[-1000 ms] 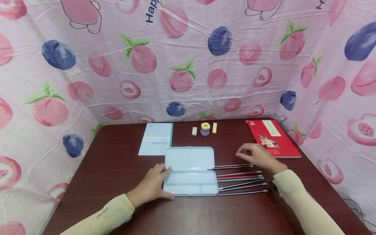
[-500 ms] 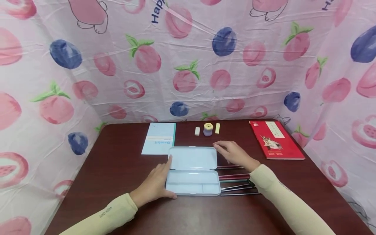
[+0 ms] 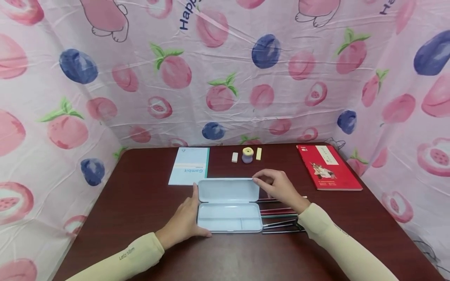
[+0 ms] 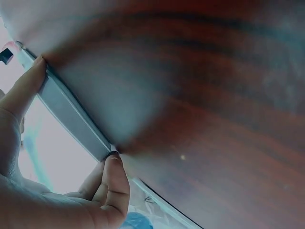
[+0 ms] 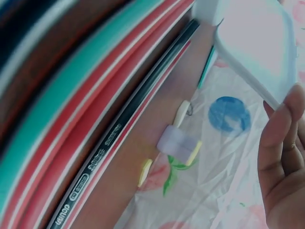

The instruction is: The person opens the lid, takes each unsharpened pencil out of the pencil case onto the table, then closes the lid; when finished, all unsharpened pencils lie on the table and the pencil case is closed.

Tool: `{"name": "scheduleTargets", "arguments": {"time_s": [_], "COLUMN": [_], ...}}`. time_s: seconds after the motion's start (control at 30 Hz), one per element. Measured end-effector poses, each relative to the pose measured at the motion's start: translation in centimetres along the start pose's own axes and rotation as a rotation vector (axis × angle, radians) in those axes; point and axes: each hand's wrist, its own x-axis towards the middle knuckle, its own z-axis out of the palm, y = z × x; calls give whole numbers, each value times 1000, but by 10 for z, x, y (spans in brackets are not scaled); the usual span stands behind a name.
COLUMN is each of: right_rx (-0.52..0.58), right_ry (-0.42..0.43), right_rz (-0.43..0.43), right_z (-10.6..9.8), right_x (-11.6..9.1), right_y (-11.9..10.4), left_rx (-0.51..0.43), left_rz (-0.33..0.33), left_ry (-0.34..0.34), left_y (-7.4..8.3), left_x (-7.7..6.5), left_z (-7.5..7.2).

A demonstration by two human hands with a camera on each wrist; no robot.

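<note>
A pale blue-white pencil case lies open on the table, its base divided into bare compartments. My left hand holds the base's left end, thumb at the front corner and fingers toward the hinge side. In the left wrist view, thumb and fingers span that end of the case. With thumb and fingertips my right hand pinches the far right corner of the lid, which is tilted up off the table. In the right wrist view the lid stands raised at the fingertips.
Several pencils lie right of the case, partly under my right forearm. Behind it are a notepad, a white eraser, a yellow-topped purple small pot and a yellow strip. A red book lies at the right.
My right hand has come left from over the pencils to the lid's corner and taken hold of it. The lid's far edge has risen slightly. The left hand stays at the case's left end.
</note>
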Motion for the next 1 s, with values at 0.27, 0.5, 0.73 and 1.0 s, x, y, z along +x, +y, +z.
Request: {"name": "scheduleTargets", "arguments": {"time_s": [0.27,0.5,0.73,1.0], "right_rx": [5,-75,-213,-370], "right_ry": [-63,-176,-323,-305], "right_rz": [-84,-224,-82,-97], "right_z": [-7,-3,13,27], "right_x": [-21,-35,-54,-57], "right_y": [-16,-24,-27,-31], "left_rx": [-17,-6,64,78], "left_rz": [-15,-74,29,46], "left_ry": [5,-9,-2,2], "left_y": [-3,-1,-2,2], "left_x": [-1,-3,-3,-4], "left_z": [5,4,4,2]}}
